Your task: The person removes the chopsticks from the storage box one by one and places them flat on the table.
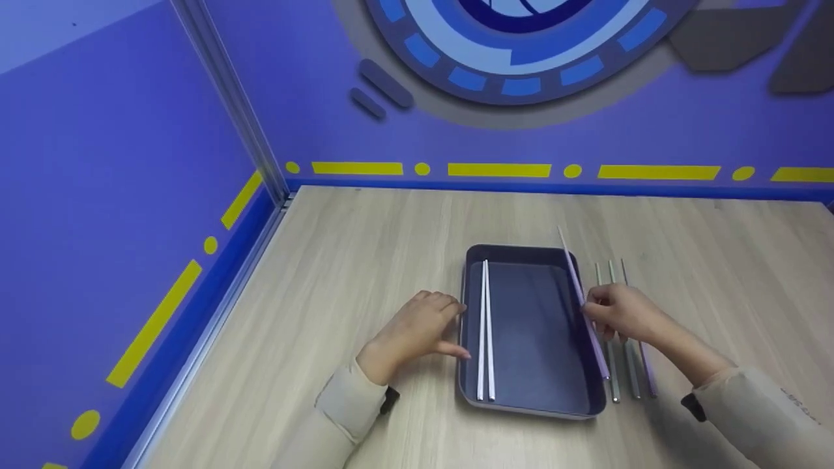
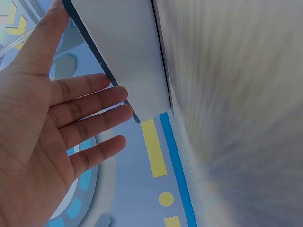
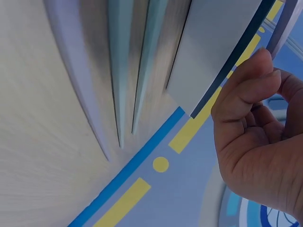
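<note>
A dark rectangular tray [image 1: 531, 339] lies on the table, with two silvery chopsticks [image 1: 482, 326] inside along its left side. My left hand [image 1: 420, 326] touches the tray's left rim, its fingers fairly straight in the left wrist view, with the thumb on the rim. Between thumb and fingers, my right hand [image 1: 622, 312] pinches a purple chopstick [image 1: 596, 348], slanted over the tray's right rim. Beneath and beside that hand, two pale green chopsticks [image 1: 632, 378] and another purple chopstick [image 1: 649, 374] lie on the table; the hand partly covers them.
The wooden table [image 1: 339, 260] meets a blue patterned wall [image 1: 313, 117] at the back. Another blue panel [image 1: 98, 228] stands along the left, with a metal post [image 1: 225, 85] in the corner.
</note>
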A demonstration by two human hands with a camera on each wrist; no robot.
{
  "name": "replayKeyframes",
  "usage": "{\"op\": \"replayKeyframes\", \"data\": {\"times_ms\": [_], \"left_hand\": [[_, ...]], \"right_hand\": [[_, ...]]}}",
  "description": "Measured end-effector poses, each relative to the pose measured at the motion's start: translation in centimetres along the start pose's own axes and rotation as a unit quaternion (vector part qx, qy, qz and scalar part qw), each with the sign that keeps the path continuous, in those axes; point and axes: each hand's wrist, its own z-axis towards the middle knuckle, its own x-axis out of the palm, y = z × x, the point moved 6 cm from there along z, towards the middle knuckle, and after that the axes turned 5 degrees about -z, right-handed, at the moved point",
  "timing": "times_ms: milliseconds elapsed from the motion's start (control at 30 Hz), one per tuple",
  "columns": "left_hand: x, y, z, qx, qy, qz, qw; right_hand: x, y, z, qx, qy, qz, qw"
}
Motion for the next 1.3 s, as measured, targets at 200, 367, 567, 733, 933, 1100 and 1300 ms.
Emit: {"op": "replayKeyframes", "data": {"times_ms": [200,367,567,733,933,1100,1300], "left_hand": [[-0.1,0.0,-0.1,-0.009,0.006,-0.005,0.9999],[-0.1,0.0,-0.2,-0.004,0.0,-0.006,1.0],[-0.1,-0.1,-0.1,-0.002,-0.002,-0.009,1.0],[-0.2,0.0,-0.1,-0.001,-0.005,-0.004,1.0],[-0.1,0.0,-0.1,-0.003,-0.002,-0.009,1.0],[-0.1,0.0,-0.1,-0.003,-0.002,-0.013,0.9999],[-0.1,0.0,-0.1,-0.002,-0.001,-0.012,0.9999]], "right_hand": [[-0.4,-0.6,-0.4,0.001,-0.001,0.004,1.0],[-0.5,-1.1,-0.6,0.0,-0.002,0.002,1.0],[-1.0,-2.5,-1.3,0.015,-0.003,0.022,1.0],[-1.3,-3.7,-1.8,0.015,0.002,0.033,0.999],[-1.5,-4.6,-2.1,0.015,0.0,0.036,0.999],[-1.7,-5.6,-2.4,0.035,-0.006,0.023,0.999],[-2.0,-6.7,-2.6,0.041,-0.02,0.001,0.999]]}}
